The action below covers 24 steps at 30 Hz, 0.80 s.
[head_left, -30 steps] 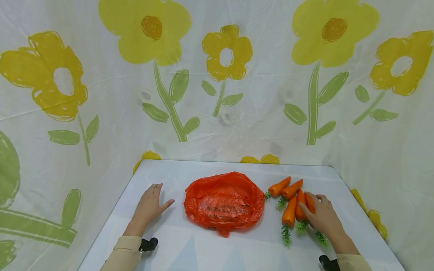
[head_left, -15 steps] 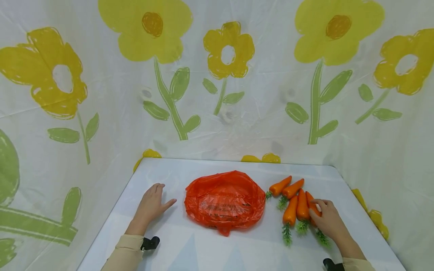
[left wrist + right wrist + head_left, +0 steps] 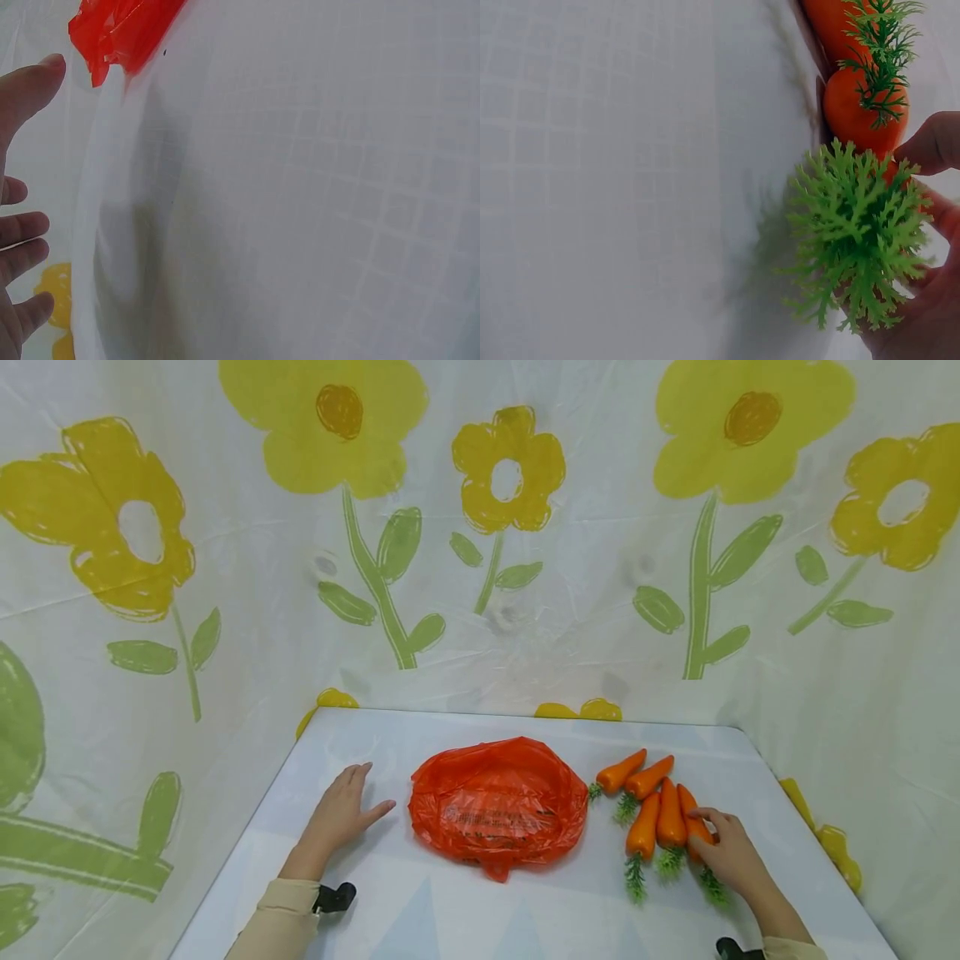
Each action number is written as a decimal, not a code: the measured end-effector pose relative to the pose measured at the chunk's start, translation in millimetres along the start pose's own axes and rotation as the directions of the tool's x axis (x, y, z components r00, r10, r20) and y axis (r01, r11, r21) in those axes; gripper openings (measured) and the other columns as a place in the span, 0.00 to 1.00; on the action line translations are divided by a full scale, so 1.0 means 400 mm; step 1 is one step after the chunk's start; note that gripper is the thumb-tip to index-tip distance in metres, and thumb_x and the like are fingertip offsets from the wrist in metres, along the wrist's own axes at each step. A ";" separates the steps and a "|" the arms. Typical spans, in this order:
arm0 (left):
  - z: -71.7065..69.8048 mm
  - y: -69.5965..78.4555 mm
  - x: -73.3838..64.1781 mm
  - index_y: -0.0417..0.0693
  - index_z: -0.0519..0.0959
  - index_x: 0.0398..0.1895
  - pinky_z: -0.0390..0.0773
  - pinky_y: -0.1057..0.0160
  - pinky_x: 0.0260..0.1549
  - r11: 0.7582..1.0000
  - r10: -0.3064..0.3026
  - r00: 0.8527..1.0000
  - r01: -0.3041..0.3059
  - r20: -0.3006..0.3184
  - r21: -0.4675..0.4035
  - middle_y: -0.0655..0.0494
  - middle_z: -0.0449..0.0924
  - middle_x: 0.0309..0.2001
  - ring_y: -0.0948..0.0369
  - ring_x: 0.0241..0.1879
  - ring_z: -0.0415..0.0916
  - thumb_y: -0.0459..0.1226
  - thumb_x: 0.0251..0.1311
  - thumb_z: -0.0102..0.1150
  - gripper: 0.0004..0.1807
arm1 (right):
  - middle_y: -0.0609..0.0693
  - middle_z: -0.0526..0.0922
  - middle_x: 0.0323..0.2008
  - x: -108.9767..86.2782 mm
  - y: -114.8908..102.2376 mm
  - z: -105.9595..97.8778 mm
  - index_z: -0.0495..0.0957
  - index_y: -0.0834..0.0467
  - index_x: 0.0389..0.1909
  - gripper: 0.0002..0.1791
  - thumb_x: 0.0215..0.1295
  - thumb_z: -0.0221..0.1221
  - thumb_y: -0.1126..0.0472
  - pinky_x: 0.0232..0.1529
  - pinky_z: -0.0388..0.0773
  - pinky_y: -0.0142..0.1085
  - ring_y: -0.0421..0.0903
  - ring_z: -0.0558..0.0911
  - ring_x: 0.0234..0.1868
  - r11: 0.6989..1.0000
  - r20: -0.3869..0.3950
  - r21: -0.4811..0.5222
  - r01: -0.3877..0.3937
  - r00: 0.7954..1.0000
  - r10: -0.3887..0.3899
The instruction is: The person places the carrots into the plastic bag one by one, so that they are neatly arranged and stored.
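A thumb and fingers of my right hand (image 3: 725, 850) pinch the rightmost orange toy carrot (image 3: 687, 800) around its thick end. In the right wrist view, the leafy green top (image 3: 859, 236) of that carrot hides much of the grip, with the thumb (image 3: 934, 144) showing beside it. Two more carrots (image 3: 670, 818) lie alongside it, and another two (image 3: 621, 771) lie behind them, nearer the bag. Left of the carrots is a red plastic bag (image 3: 495, 814), its mouth spread wide. My left hand (image 3: 337, 814) is apart from the bag's left side, fingers extended, holding nothing.
Everything lies on a white table (image 3: 375, 910) with pale blue triangles. A white curtain (image 3: 570, 627) printed with yellow flowers stands around its back and sides. Each wrist wears a black camera mount (image 3: 335, 898).
My right hand has shifted slightly right and toward me, and the rightmost carrot has moved a little away from the one beside it. The left hand and bag look almost unchanged.
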<state>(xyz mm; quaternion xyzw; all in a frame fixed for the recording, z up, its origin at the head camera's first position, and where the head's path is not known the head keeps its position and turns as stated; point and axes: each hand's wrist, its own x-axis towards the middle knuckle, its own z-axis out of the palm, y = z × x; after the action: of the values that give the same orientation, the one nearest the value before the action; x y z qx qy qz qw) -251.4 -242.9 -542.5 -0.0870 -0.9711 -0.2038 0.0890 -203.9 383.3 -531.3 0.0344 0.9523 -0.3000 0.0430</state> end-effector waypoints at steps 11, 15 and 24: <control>0.015 0.039 0.014 0.46 0.55 0.80 0.69 0.33 0.62 0.975 -0.009 0.983 0.049 0.183 -0.216 0.37 0.59 0.74 0.38 0.71 0.61 0.64 0.49 0.72 0.61 | 0.75 0.64 0.61 -0.010 -0.002 -0.010 0.70 0.65 0.65 0.29 0.71 0.58 0.51 0.48 0.79 0.58 0.65 0.76 0.51 1.000 0.007 0.019 -0.010 1.000 0.010; 0.026 0.053 0.018 0.52 0.55 0.81 0.69 0.32 0.62 0.968 0.013 0.977 0.041 0.211 -0.249 0.38 0.58 0.75 0.38 0.72 0.60 0.64 0.45 0.75 0.62 | 0.75 0.65 0.62 -0.011 -0.005 -0.011 0.71 0.65 0.65 0.29 0.71 0.59 0.50 0.48 0.80 0.58 0.66 0.77 0.52 1.000 0.007 0.026 -0.009 1.000 0.008; 0.051 0.074 0.026 0.56 0.57 0.81 0.66 0.31 0.64 0.954 0.142 0.964 -0.073 0.225 -0.289 0.42 0.55 0.78 0.37 0.74 0.57 0.62 0.41 0.79 0.63 | 0.74 0.65 0.62 -0.014 -0.006 -0.015 0.70 0.65 0.66 0.32 0.72 0.60 0.47 0.46 0.81 0.55 0.65 0.77 0.53 0.999 0.036 0.038 -0.024 0.999 0.023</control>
<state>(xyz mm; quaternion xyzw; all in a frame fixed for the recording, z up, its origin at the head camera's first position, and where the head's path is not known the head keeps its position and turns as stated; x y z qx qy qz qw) -258.3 -206.2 -547.5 -0.1762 -0.9300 -0.3209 -0.0327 -199.1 384.6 -524.3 0.0411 0.9451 -0.3181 0.0627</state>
